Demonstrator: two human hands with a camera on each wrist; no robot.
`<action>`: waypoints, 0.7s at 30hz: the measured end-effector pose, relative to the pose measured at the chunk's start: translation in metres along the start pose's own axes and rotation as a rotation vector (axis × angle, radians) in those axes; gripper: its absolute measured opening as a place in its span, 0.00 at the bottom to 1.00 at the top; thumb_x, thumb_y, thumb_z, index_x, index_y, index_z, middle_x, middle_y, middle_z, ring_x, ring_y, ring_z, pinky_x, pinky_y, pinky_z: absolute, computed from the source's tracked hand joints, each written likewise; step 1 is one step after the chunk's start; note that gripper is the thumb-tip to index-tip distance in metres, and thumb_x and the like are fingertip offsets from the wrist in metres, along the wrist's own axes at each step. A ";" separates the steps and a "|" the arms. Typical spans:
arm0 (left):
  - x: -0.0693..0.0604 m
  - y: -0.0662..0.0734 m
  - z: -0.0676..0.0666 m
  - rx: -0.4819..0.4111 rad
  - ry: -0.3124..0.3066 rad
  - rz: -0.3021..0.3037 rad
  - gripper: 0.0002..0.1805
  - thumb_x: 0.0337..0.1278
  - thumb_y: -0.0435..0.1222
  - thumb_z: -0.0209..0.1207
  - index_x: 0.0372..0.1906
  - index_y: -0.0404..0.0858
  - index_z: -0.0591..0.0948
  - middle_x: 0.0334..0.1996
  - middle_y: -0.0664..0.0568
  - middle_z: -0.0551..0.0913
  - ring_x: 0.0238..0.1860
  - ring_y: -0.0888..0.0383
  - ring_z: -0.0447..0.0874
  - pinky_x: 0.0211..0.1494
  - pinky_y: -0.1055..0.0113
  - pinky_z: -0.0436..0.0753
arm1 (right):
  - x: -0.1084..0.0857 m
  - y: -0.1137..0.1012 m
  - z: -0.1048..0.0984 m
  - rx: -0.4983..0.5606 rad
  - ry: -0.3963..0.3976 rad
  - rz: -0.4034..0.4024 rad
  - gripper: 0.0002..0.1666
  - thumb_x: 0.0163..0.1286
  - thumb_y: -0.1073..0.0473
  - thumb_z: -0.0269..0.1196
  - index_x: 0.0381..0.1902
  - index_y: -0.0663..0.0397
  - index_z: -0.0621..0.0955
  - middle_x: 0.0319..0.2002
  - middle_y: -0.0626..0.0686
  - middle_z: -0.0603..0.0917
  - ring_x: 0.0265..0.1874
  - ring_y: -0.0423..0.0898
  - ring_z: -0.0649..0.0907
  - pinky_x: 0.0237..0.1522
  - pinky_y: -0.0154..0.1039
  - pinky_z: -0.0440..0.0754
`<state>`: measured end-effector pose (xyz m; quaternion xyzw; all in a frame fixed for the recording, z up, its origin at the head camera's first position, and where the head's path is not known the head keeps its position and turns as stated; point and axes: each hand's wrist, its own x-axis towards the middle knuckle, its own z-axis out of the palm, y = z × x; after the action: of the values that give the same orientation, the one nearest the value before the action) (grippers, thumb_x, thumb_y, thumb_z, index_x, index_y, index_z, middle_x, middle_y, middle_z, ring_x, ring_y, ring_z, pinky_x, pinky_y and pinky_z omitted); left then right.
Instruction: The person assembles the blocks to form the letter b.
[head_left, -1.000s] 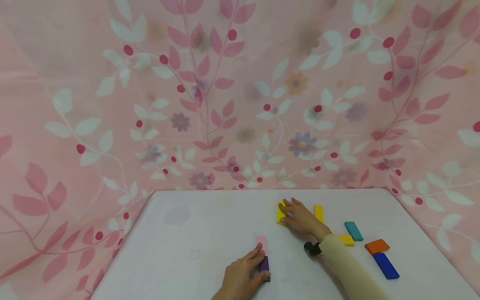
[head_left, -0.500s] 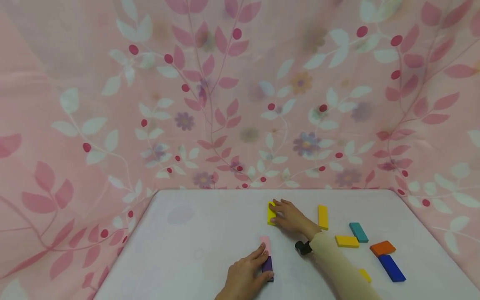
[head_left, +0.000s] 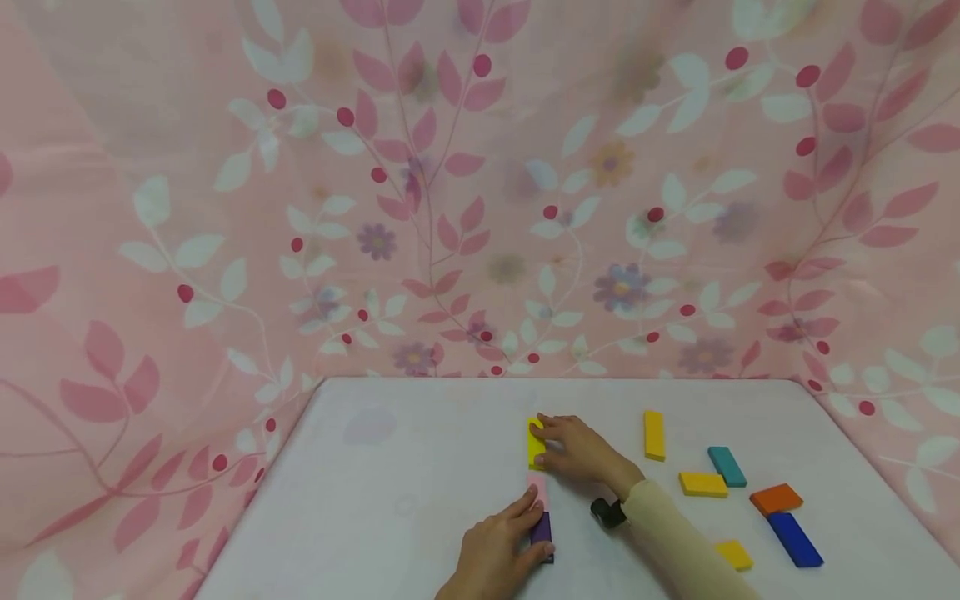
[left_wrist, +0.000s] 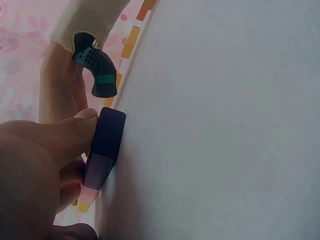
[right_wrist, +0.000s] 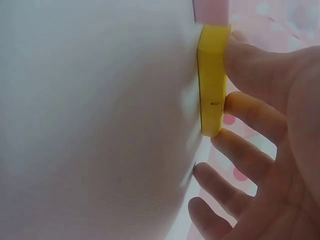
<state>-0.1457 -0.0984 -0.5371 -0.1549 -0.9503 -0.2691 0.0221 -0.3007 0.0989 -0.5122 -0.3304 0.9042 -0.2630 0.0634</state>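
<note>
My left hand (head_left: 498, 546) holds a dark purple block (head_left: 542, 533) with the thumb at its near end; its fingers reach a pink block (head_left: 537, 487) that stands end to end with the purple one. Beyond the pink block, my right hand (head_left: 585, 450) grips a bright yellow block (head_left: 536, 446) from the right. In the right wrist view the thumb and two fingers touch this yellow block (right_wrist: 212, 80), whose end meets the pink block (right_wrist: 211, 11); the other two fingers are spread away from it. In the left wrist view the thumb presses the purple block (left_wrist: 107, 135).
Right of my right hand on the white table (head_left: 375, 500) are an upright orange-yellow block (head_left: 654, 435), a flat yellow block (head_left: 703, 485) by a teal one (head_left: 727, 467), an orange block (head_left: 776, 499) touching a blue one (head_left: 795, 540), and a small yellow piece (head_left: 735, 554).
My right hand has brought the yellow block left and then nearer, into line with the pink one. My left hand stays on the purple and pink blocks.
</note>
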 end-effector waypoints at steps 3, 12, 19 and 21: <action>0.001 0.001 -0.001 -0.010 -0.012 -0.008 0.32 0.64 0.58 0.69 0.68 0.49 0.84 0.75 0.62 0.76 0.64 0.48 0.87 0.46 0.46 0.90 | -0.003 -0.003 0.001 -0.007 0.004 -0.008 0.35 0.74 0.45 0.69 0.73 0.55 0.78 0.77 0.61 0.73 0.74 0.66 0.73 0.75 0.67 0.69; 0.001 0.002 -0.003 -0.016 -0.026 -0.017 0.32 0.63 0.57 0.70 0.69 0.49 0.83 0.75 0.63 0.75 0.64 0.48 0.87 0.48 0.45 0.90 | -0.010 -0.004 0.008 -0.016 0.024 -0.038 0.35 0.76 0.46 0.67 0.74 0.56 0.77 0.77 0.63 0.72 0.74 0.68 0.73 0.73 0.69 0.70; -0.001 0.002 -0.003 -0.001 -0.015 -0.006 0.31 0.63 0.57 0.70 0.68 0.50 0.84 0.75 0.63 0.76 0.62 0.47 0.88 0.45 0.46 0.90 | -0.010 -0.006 0.010 -0.003 0.025 -0.036 0.34 0.76 0.47 0.67 0.74 0.56 0.77 0.77 0.63 0.73 0.74 0.70 0.72 0.73 0.71 0.69; -0.001 0.002 -0.003 -0.007 -0.022 -0.013 0.32 0.64 0.57 0.70 0.68 0.49 0.83 0.76 0.63 0.75 0.63 0.46 0.88 0.46 0.45 0.90 | -0.010 -0.007 0.011 0.001 0.028 -0.034 0.34 0.76 0.48 0.67 0.73 0.56 0.78 0.77 0.63 0.73 0.74 0.70 0.72 0.72 0.72 0.69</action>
<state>-0.1445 -0.0989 -0.5334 -0.1516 -0.9505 -0.2710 0.0094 -0.2860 0.0962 -0.5186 -0.3419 0.8991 -0.2694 0.0462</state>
